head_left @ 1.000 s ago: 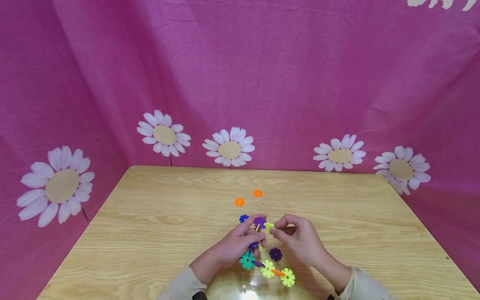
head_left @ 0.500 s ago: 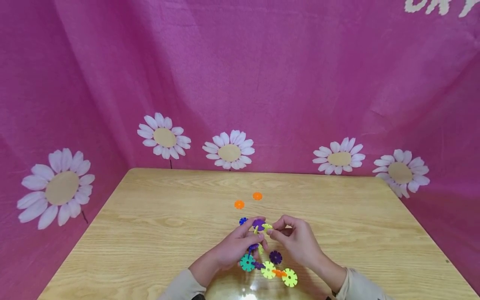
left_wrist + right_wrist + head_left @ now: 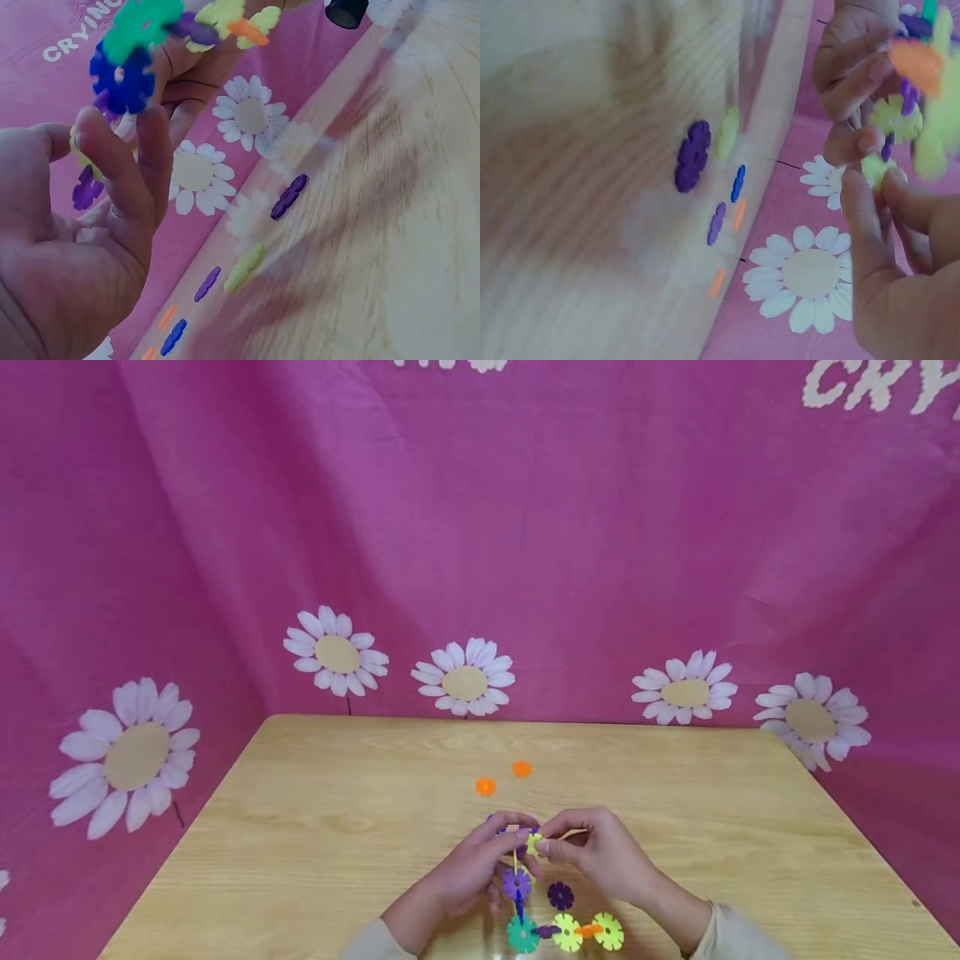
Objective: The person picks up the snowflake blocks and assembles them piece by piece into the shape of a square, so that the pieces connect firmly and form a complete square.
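Slotted plastic snowflake discs are joined into a chain between my hands. My left hand (image 3: 468,864) pinches the chain near its upper end, its fingers partly covering a purple disc there. With thumb and index finger, my right hand (image 3: 603,856) pinches a yellow snowflake disc (image 3: 875,171) right beside the left fingertips. From the left hand the chain runs down through a lighter purple disc (image 3: 517,883) and a blue disc (image 3: 122,76) to a teal disc (image 3: 522,934). It then bends right to a yellow end disc (image 3: 608,932), past an orange disc (image 3: 589,931).
A loose dark purple disc (image 3: 560,895) lies on the wooden table (image 3: 360,793) under the hands. Two orange discs (image 3: 485,787) lie farther back. Loose yellow (image 3: 244,268), purple (image 3: 208,283) and blue (image 3: 174,337) discs show in the left wrist view. A pink daisy-print cloth (image 3: 562,568) hangs behind.
The head view has tilted up slightly. The chain's lower part has swung right and turned, and the left fingers now cover more of the upper purple disc. The right hand keeps its pinch.
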Available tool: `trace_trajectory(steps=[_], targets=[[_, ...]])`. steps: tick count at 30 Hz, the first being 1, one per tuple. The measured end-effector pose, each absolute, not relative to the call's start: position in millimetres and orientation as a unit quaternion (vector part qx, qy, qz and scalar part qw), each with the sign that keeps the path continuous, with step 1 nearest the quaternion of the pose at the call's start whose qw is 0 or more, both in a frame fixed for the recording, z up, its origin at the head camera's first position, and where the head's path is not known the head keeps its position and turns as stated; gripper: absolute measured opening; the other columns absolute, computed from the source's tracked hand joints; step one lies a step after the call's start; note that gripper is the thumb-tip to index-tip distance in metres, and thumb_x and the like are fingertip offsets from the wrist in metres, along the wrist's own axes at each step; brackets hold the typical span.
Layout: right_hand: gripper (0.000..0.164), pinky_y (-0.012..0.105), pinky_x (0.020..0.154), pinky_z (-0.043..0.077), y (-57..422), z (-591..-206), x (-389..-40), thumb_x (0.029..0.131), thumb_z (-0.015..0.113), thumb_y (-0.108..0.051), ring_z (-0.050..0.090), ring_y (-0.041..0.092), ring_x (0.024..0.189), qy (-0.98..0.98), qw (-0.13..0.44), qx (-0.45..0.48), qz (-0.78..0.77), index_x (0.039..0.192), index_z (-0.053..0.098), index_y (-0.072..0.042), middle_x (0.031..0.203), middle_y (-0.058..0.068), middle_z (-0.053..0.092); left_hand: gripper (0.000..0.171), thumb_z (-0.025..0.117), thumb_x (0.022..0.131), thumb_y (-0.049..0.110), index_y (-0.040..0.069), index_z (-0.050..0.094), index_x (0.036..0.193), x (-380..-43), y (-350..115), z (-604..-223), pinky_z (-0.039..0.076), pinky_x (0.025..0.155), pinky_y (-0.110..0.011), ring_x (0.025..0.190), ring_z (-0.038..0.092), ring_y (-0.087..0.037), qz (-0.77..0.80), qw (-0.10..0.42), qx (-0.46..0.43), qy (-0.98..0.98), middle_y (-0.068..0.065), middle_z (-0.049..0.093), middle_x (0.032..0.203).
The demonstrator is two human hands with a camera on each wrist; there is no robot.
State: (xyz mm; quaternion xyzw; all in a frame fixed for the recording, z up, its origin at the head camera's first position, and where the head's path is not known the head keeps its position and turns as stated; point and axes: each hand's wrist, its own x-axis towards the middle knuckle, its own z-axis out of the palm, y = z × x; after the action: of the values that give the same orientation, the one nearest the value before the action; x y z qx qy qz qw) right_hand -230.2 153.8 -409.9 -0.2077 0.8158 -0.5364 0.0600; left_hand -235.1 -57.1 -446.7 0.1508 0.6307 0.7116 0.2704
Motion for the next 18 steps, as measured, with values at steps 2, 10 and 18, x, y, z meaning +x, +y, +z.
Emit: trace_trajectory(steps=[2,10,18], targets=[[0.01,0.027,0.069,0.06,154.4,-410.5,-228.1,0.09,0.074,-0.015,0.07,0.012,0.076,0.818,0.067,-0.223,-0.527,0.095,0.075,-0.006,0.093,0.01,0.073,0.042,0.056,0.1,0.039,0.015,0.051,0.135,-230.6,-56.8,-449.9,0.041,0.035,-0.017,0.047,0.048,-0.004,0.71,0.273,0.151,0.631,-0.007,0.071,0.093],[0.014,0.024,0.055,0.053,151.0,-405.1,-229.6,0.089,0.076,-0.018,0.064,0.011,0.064,0.844,0.036,-0.208,-0.493,0.094,0.07,-0.006,0.085,0.006,0.072,0.042,0.064,0.098,0.025,0.015,0.049,0.135,-227.1,-56.7,-448.0,0.044,0.037,-0.018,0.05,0.056,-0.006,0.708,0.277,0.174,0.626,-0.015,0.073,0.095],[0.013,0.023,0.056,0.053,147.9,-404.1,-237.1,0.086,0.079,-0.017,0.06,0.005,0.062,0.858,-0.002,-0.205,-0.47,0.09,0.069,-0.009,0.085,0.004,0.07,0.035,0.064,0.098,0.021,0.005,0.049,0.125,-234.4,-56.9,-443.8,0.046,0.037,-0.02,0.053,0.06,-0.009,0.7,0.258,0.184,0.64,-0.019,0.072,0.097]])
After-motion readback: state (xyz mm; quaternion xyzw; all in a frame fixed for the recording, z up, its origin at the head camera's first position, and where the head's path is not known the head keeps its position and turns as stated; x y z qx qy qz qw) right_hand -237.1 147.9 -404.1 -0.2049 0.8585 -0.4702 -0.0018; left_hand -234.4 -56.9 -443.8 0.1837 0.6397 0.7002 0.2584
